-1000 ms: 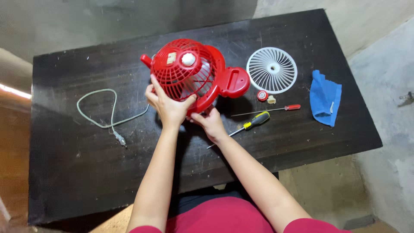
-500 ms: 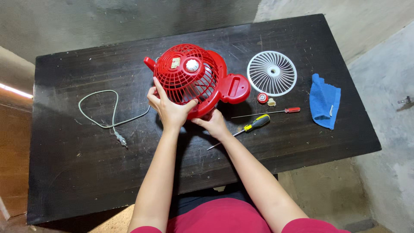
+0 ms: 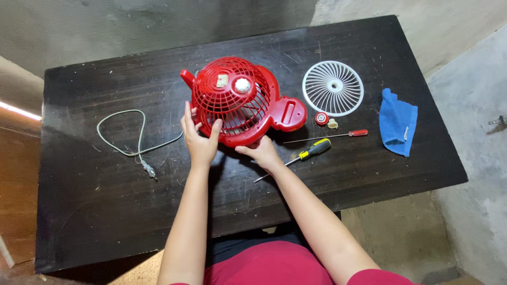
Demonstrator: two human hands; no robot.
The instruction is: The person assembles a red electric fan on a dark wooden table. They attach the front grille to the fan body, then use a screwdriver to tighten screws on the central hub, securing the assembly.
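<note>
I see both hands on the red fan (image 3: 237, 100), which sits on the dark counter (image 3: 95, 200) a little above its middle, grille side up, with a white knob at the hub and a small pale sticker beside it. The fan's oval base sticks out to the right, and a short red nub pokes out at the upper left.

My left hand (image 3: 199, 140) presses against the fan's left flank — fingers spread and pointing upward, thumb up against the lower grille. It is not closed around anything; it rests flat on the cage. My right hand (image 3: 262, 153) is tucked under the near rim of the red housing, fingertips gripping the lower edge from beneath, so part of that hand is hidden by the fan.

To the left, well apart from the fan, a pale power cord (image 3: 132, 140) lies in a loose loop with its plug end pointing toward me. To the right of the fan lies a white round grille (image 3: 332, 87), flat on the counter. Just below it sit a small red-and-white cap (image 3: 321, 118) and a tiny cream piece (image 3: 332, 124). A thin screwdriver with a red handle (image 3: 338, 135) lies near them, and a yellow-and-black screwdriver (image 3: 303, 154) lies just beside my right hand — its tip runs toward my wrist. A blue cloth (image 3: 397, 122) lies crumpled near the right edge.
</note>
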